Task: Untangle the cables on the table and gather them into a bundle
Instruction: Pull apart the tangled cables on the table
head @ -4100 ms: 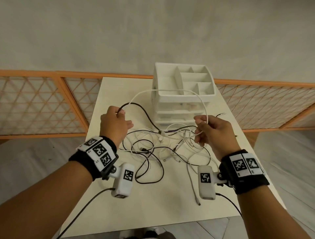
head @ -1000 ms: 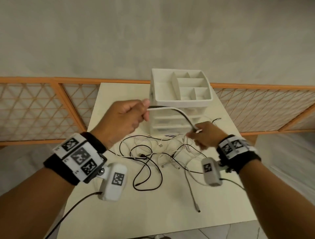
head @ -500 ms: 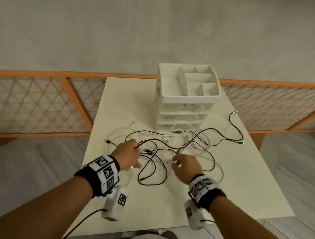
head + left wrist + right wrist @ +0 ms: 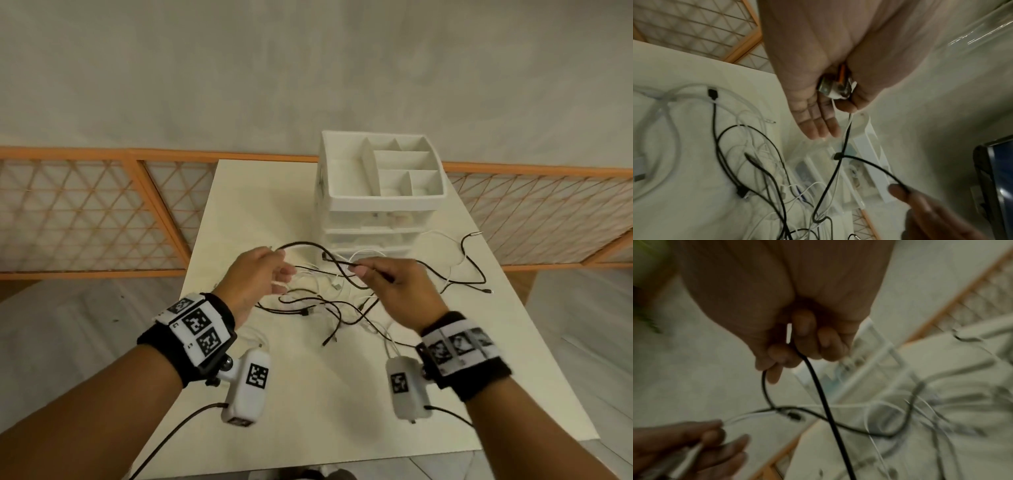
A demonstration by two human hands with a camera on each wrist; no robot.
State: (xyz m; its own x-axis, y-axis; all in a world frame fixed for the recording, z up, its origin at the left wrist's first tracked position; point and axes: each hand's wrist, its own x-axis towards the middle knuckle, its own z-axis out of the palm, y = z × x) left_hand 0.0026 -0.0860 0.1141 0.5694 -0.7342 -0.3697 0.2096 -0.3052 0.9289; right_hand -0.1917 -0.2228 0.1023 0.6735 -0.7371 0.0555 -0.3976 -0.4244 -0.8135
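Note:
A tangle of black and white cables (image 4: 325, 301) lies on the cream table (image 4: 308, 411) in front of a white drawer organizer. My left hand (image 4: 274, 270) is raised above the tangle's left side and pinches several plug ends (image 4: 835, 88) between thumb and palm. A white and a black cable (image 4: 845, 136) hang from them. My right hand (image 4: 366, 272) hovers to the right, its fingers (image 4: 803, 331) curled round a black cable (image 4: 818, 382). That black cable (image 4: 308, 244) arcs between the two hands. Its far end trails right across the table (image 4: 472, 260).
The white drawer organizer (image 4: 380, 192) with open top compartments stands just behind the tangle. An orange lattice fence (image 4: 85, 212) runs behind the table. Loose cable ends (image 4: 329, 339) reach toward the near table edge. A dark screen (image 4: 995, 178) shows in the left wrist view.
Both hands have risen from the tangle on the table. A black cable now arcs between them, lifted above the pile.

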